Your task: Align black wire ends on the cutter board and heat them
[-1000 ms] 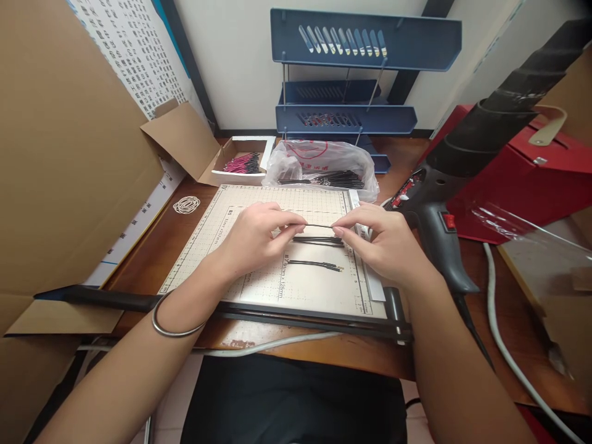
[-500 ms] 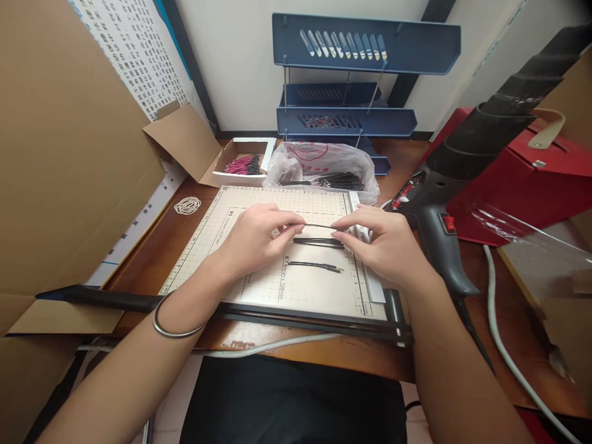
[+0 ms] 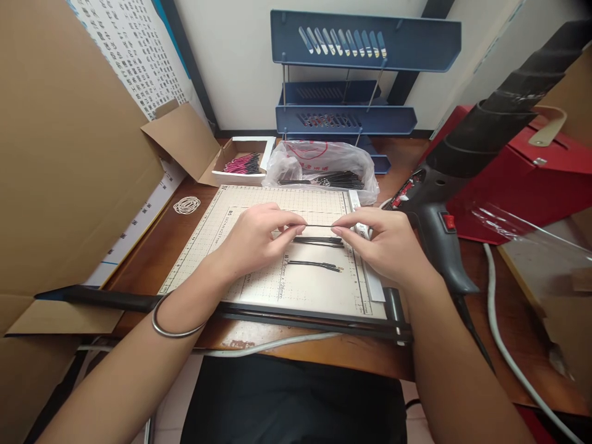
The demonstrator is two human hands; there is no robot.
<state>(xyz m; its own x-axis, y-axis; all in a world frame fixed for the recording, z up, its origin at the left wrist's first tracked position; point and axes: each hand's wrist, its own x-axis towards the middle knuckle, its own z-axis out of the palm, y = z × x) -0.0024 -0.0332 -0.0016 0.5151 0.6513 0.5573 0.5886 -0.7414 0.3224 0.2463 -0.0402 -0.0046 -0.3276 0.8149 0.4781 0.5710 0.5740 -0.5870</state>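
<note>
My left hand (image 3: 254,240) and my right hand (image 3: 386,246) each pinch one end of a thin black wire (image 3: 318,226), held level just above the cream cutting board (image 3: 240,216) of a paper trimmer. Under the held wire lies a small bunch of black wires (image 3: 319,241). A single black wire with a metal tip (image 3: 315,265) lies nearer me on the board. A metal bangle (image 3: 172,327) circles my left wrist.
A black heat gun (image 3: 444,203) stands right of the board, before a red box (image 3: 522,179). Behind are a plastic bag of black wires (image 3: 324,169), a small carton of pink-tipped pieces (image 3: 243,163) and a blue tray rack (image 3: 351,92). Rubber bands (image 3: 187,204) lie left, beside cardboard.
Both hands stay pinched on the wire's ends over the board, with only slight finger shifts.
</note>
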